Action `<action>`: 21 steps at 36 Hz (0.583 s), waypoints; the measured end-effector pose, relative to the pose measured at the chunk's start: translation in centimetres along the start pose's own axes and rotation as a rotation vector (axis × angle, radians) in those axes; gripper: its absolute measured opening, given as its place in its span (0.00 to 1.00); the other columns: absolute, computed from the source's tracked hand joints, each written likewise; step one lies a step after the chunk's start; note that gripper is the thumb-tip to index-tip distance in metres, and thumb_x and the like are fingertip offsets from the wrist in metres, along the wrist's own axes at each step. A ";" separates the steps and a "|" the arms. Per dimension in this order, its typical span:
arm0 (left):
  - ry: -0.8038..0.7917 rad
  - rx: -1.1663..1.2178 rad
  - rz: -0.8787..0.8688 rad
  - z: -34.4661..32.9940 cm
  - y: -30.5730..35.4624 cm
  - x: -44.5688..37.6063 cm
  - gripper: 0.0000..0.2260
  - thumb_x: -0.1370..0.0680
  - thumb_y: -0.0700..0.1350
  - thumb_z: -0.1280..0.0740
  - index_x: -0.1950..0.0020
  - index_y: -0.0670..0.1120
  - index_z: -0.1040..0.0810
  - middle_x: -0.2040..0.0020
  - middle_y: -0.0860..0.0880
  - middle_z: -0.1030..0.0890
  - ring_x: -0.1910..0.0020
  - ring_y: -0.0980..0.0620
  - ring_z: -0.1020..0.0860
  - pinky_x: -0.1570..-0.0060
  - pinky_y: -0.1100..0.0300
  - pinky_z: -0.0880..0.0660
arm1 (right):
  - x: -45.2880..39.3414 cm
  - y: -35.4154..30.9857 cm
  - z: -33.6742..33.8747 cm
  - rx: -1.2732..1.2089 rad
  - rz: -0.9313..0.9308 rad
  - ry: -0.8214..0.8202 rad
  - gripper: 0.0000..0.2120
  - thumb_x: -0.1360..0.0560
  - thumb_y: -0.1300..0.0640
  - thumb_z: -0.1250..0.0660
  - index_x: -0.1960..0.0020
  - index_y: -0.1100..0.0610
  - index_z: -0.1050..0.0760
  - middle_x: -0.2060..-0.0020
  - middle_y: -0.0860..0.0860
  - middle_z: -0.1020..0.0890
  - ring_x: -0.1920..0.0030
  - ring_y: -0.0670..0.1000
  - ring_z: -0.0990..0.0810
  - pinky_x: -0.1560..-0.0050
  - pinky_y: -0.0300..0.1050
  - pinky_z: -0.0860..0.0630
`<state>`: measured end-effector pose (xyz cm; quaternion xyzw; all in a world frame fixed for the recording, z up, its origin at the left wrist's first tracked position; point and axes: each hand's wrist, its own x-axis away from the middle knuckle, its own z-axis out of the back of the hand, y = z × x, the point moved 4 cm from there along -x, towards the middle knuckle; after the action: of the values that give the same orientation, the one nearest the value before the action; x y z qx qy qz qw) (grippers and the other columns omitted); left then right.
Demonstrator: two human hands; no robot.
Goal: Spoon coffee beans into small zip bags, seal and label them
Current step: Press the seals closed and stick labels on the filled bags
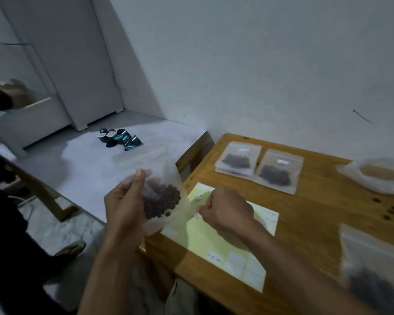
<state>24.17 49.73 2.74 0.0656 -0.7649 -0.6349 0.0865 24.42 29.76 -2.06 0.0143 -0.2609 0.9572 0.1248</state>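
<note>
Two hands work over the near edge of a wooden surface (316, 214). My left hand (123, 205) holds up a small frosted zip bag (159, 178), thumb pressed on its front and fingers curled behind it, a dark clump of coffee beans (162, 201) settled in its lower half. My right hand (225, 210) is curled just beside it, fingertips pinching at a small white label (197, 215) on a pale yellow-green sticker sheet (205, 237) that lies flat on the surface; the blur hides whether the label is lifted free.

Further back on the surface, two filled and labelled frosted zip bags (259, 169) lie flat side by side, each with a white label near its top. At far right sits a larger crumpled clear plastic bag (378, 176), with a few loose coffee beans (391, 211) scattered near it. Another frosted bag with dark beans (371, 278) lies blurred at the near right corner.

To the left, on a lower white table (82, 160), a cluster of dark blue-green capsules (120, 138) sits against the wall side.
</note>
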 end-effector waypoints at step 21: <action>-0.204 -0.027 0.132 -4.5 -1.3 1.2 0.15 0.19 0.54 0.36 0.51 0.47 0.13 0.51 0.45 0.13 0.47 0.44 0.16 0.43 0.43 0.21 | 2.6 -3.3 5.3 -0.571 0.231 0.316 0.07 0.22 0.47 0.32 0.56 0.49 0.23 0.45 0.44 0.27 0.43 0.41 0.28 0.43 0.40 0.28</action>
<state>23.91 44.93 2.30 -0.0511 -0.7639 -0.6413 0.0508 22.53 30.46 4.40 -0.1994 -0.4954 0.8438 0.0533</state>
